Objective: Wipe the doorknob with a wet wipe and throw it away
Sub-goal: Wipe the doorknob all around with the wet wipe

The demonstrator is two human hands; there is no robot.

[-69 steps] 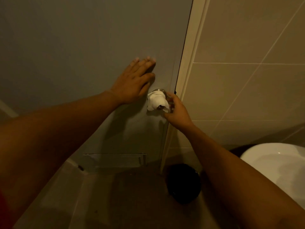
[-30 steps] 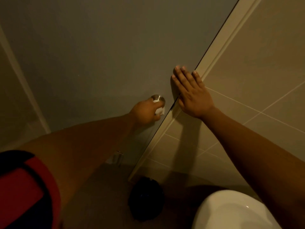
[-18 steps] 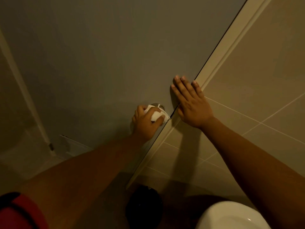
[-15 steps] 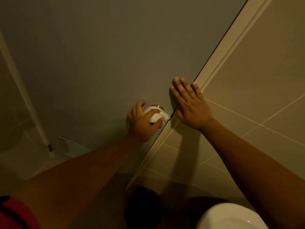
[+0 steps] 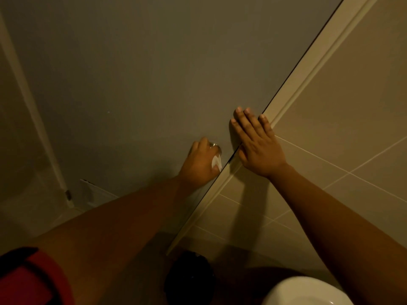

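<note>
Nearest the camera, one round black bin (image 5: 190, 280) stands on the floor below both forearms, beside one white curved ceramic fixture (image 5: 306, 291). Farther out, the left hand (image 5: 201, 165) is closed around the single round silver metal doorknob (image 5: 214, 146), with one crumpled white wet wipe (image 5: 216, 160) pinched under its fingers, between palm and knob. Just right of it, the right hand (image 5: 256, 146) lies flat and open, fingers spread, across the grey door (image 5: 143, 73) edge and cream door frame (image 5: 308, 69).
</note>
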